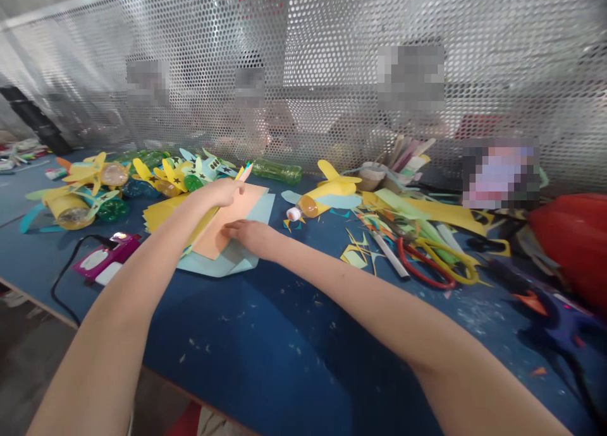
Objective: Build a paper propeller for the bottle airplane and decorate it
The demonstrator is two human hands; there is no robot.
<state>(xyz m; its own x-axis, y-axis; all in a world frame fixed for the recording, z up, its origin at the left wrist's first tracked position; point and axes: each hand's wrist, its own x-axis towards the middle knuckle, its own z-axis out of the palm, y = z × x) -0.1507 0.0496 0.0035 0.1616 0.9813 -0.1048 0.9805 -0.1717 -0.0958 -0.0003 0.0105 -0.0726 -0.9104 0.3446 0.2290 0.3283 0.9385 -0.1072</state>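
Observation:
My left hand (220, 191) is closed around a pencil (245, 171) whose tip points up and to the right, above a peach paper sheet (232, 218). My right hand (249, 234) lies flat on that sheet's near edge, fingers pressed down on it. The peach sheet rests on light blue paper (222, 262) and next to yellow sheets (159, 213) on the blue table (265, 347).
Paper-and-bottle planes (90, 193) crowd the far left, and another yellow plane (327, 193) lies at centre. Red and yellow scissors (439, 262), a white marker (391, 256) and paper scraps sit to the right. A purple glue gun (107, 256) with a black cord is at left. A perforated metal screen (332, 57) stands behind.

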